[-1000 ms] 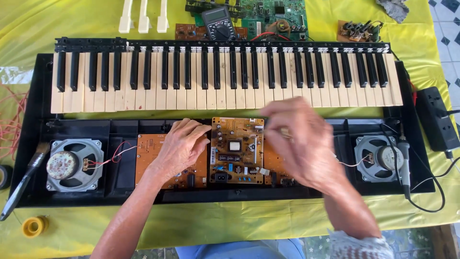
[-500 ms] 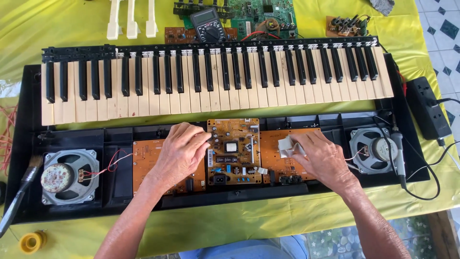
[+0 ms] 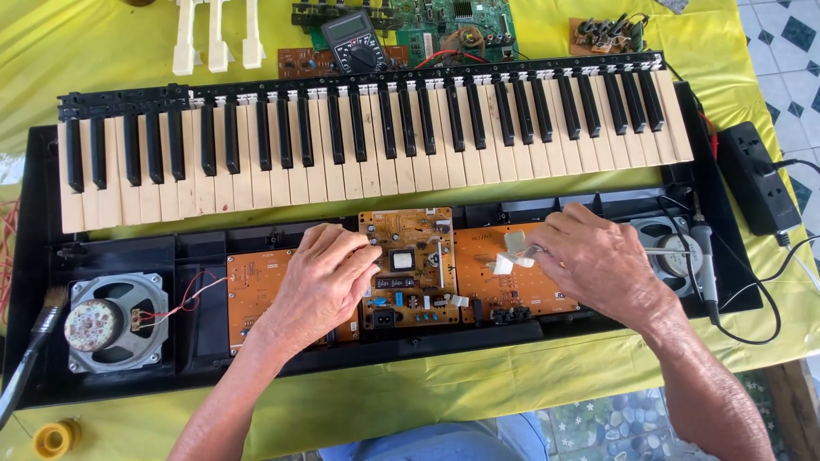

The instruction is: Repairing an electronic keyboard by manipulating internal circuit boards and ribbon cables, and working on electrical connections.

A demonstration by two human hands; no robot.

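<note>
My left hand [image 3: 320, 277] lay spread on the middle circuit board [image 3: 408, 266], while my right hand [image 3: 598, 260] pinched the thin, floppy white ribbon cable [image 3: 511, 253] just right of it, seemingly fragile, best held by its stiff end.

The table [image 3: 102, 51] is covered with a yellow cloth. Directly on it lie an opened keyboard [image 3: 367, 137], a multimeter [image 3: 359, 43], loose white keys [image 3: 213, 34], a solder spool [image 3: 55, 438] and a power strip [image 3: 756, 175].

Bright, even daylight is flooding the yellow tablecloth [image 3: 102, 51], casting only soft shadows under both hands; the picture is staying sharp throughout, bending slightly toward the table's edges.
</note>
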